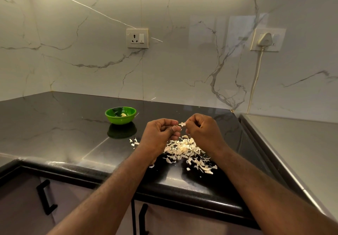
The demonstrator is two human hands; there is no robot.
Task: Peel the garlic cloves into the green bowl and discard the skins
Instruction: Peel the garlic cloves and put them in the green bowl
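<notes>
A green bowl [120,115] sits on the black counter to the left of my hands, with a peeled clove [123,114] inside. Both hands hover above a pile of garlic skins and cloves [184,149]. My left hand [159,134] has its fingers curled, seemingly around a clove that is hidden inside the grip. My right hand [203,129] pinches a small piece of garlic skin [182,124] between the two hands. A few loose skins [134,142] lie left of the pile.
The black counter [64,134] meets a marble wall with a socket [137,38] and a plugged-in white cord [256,73]. A steel surface [301,147] adjoins on the right. Cabinet handles [44,197] sit below the counter edge.
</notes>
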